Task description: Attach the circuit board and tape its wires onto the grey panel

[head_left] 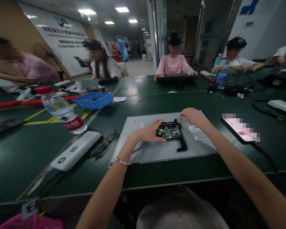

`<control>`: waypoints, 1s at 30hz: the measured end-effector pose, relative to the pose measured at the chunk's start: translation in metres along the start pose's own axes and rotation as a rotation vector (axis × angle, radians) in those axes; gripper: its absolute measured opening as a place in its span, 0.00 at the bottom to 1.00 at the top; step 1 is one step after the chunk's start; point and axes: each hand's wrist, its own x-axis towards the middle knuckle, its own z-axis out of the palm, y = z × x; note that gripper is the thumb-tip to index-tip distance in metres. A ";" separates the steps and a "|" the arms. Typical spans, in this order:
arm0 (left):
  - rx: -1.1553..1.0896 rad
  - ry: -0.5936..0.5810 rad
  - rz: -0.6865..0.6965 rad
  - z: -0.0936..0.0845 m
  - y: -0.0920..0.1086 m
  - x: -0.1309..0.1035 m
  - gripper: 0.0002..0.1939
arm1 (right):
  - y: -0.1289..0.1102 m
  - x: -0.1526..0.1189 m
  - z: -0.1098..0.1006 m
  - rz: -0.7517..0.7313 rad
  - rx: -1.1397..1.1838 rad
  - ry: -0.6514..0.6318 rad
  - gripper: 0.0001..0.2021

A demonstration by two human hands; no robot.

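Note:
A green circuit board (172, 132) sits in a black plastic frame (182, 143), whose hooked arm points toward me. The frame lies on a flat silver-grey panel (154, 154). My left hand (150, 131) grips the frame's left end, thumb on the near side and fingers on the far side. My right hand (193, 116) is closed just past the frame's upper right corner, over the panel; what its fingertips hold, if anything, is hidden. Thin wires (139, 147) run out beside my left wrist. White labels (201, 137) are stuck on the panel's right part.
Left of the panel lie eyeglasses (104, 143), a white power bank (76, 151), a water bottle (64, 111) and a blue tray (94, 100). A lit phone (240, 129) with a cable lies at right. Several people sit around the green table (147, 101).

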 end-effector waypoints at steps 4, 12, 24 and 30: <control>0.002 0.005 0.001 0.000 0.001 0.000 0.58 | -0.016 0.002 -0.004 -0.057 0.098 0.089 0.13; -0.023 0.011 0.018 -0.001 0.002 -0.001 0.56 | -0.028 0.006 0.004 -0.206 0.180 0.012 0.11; -0.031 0.022 0.017 -0.001 0.002 -0.002 0.55 | -0.031 0.007 0.006 -0.216 0.246 0.003 0.11; -0.035 0.008 -0.004 -0.002 0.004 -0.002 0.56 | -0.030 0.006 0.001 -0.201 0.308 -0.030 0.11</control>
